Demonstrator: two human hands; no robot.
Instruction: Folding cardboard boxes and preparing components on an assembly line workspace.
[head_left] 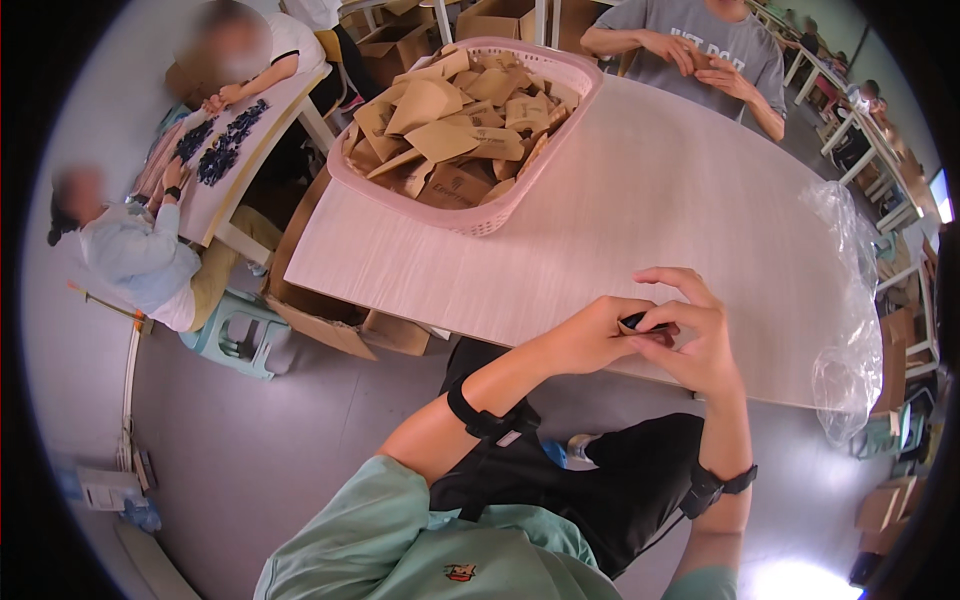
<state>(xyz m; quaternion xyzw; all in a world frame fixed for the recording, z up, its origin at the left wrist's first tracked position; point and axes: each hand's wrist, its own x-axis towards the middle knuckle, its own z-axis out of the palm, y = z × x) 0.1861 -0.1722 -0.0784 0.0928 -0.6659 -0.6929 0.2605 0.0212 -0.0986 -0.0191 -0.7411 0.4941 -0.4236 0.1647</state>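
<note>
Small dark piece [632, 321], pinched between left hand [604, 332] and right hand [706, 335], close together over the near edge of the wood-grained bench [690, 190]. Probably light; stiffness unclear; best gripped by the edges. Beyond, flat brown paper packets [440, 140] in a perforated pink plastic basket [478, 217].

Mint-green short-sleeved shirt [400, 550] (small reddish figure [460, 572] printed on front); black trousers [650, 465]; black strapped module [705, 492] on each forearm [725, 435].

L hand [608, 338] + R hand [700, 338] gripping sm. blk item [632, 321] | pink perforated plastic basket [475, 221], brn paper packets [442, 140] inside, on pale wood-grain tbl [690, 190] | crumpled clear plastic film [845, 360] R side
</note>
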